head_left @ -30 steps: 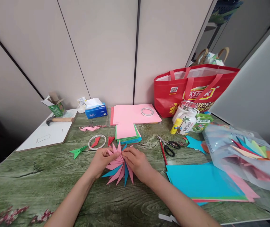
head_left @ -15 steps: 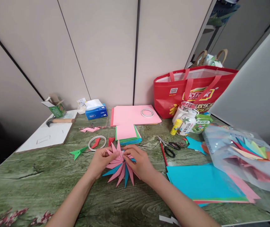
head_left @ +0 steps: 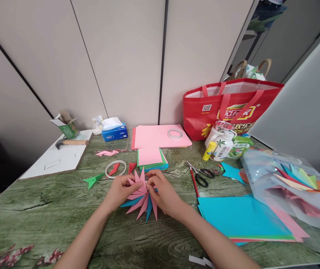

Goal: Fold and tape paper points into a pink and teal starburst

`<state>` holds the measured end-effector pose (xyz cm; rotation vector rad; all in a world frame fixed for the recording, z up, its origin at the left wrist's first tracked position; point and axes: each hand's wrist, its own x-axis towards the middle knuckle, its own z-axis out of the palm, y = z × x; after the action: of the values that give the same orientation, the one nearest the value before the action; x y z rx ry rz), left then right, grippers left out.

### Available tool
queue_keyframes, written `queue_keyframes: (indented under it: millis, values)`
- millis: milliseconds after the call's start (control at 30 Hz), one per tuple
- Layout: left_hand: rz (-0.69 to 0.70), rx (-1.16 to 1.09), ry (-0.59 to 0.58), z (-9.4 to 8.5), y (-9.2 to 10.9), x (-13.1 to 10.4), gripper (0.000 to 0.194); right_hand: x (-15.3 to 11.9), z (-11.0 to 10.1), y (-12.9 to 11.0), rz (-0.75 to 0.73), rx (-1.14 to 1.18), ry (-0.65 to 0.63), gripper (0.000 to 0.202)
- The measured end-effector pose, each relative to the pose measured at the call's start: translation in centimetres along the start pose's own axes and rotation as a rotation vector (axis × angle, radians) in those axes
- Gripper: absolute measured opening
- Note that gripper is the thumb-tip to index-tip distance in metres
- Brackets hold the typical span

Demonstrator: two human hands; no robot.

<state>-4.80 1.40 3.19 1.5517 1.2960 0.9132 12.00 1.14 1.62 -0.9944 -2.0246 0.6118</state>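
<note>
A folded paper star [head_left: 141, 200] with pink and blue pointed rays is held between my two hands, low over the table. My left hand [head_left: 120, 190] pinches its upper left rays between thumb and fingers. My right hand [head_left: 165, 194] has its fingers closed on the star's right side near the centre, covering some rays there. Just beyond lie a roll of white tape [head_left: 115, 169], a red folded paper piece [head_left: 132, 167] and a green folded paper piece [head_left: 93, 181]. A stack of small paper squares [head_left: 150, 156] sits behind the star.
Scissors [head_left: 200, 175] and a red pencil [head_left: 194, 182] lie right of my hands, near blue paper sheets [head_left: 241, 215]. A glue stick [head_left: 209, 151], a white bottle [head_left: 223, 145] and a red bag [head_left: 202, 116] stand behind. A hammer [head_left: 73, 142] rests on a white board [head_left: 50, 160]; a tissue box [head_left: 114, 132] is nearby.
The star has turned or tilted very slightly in my hands. Both hands keep their hold, and the view has shifted a little.
</note>
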Motion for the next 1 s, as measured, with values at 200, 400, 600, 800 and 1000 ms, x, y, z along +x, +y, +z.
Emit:
queue_keyframes:
  millis: [200, 400, 600, 800, 1000]
  values:
    - [-0.022, -0.004, -0.025, -0.4, 0.0, 0.0, 0.028, 0.4, -0.7, 0.7, 0.077, 0.124, -0.040, 0.010]
    - [-0.071, -0.123, -0.056, -0.6, -0.3, 0.0, 0.030, 0.5, -0.9, 1.0, 0.081, 0.209, 0.054, 0.005]
    - [-0.083, -0.154, -0.053, -0.5, 0.3, -0.1, 0.028, 0.4, -1.2, 0.5, -0.018, 0.187, 0.062, 0.009]
    - [-0.075, -0.122, -0.055, -0.5, -0.2, 0.0, 0.031, 0.5, -0.7, 0.8, 0.112, 0.286, 0.090, 0.007]
    - [-0.056, -0.085, -0.060, -0.6, -0.7, -0.1, 0.028, 0.8, -0.5, 1.2, 0.374, 0.492, -0.010, 0.010]
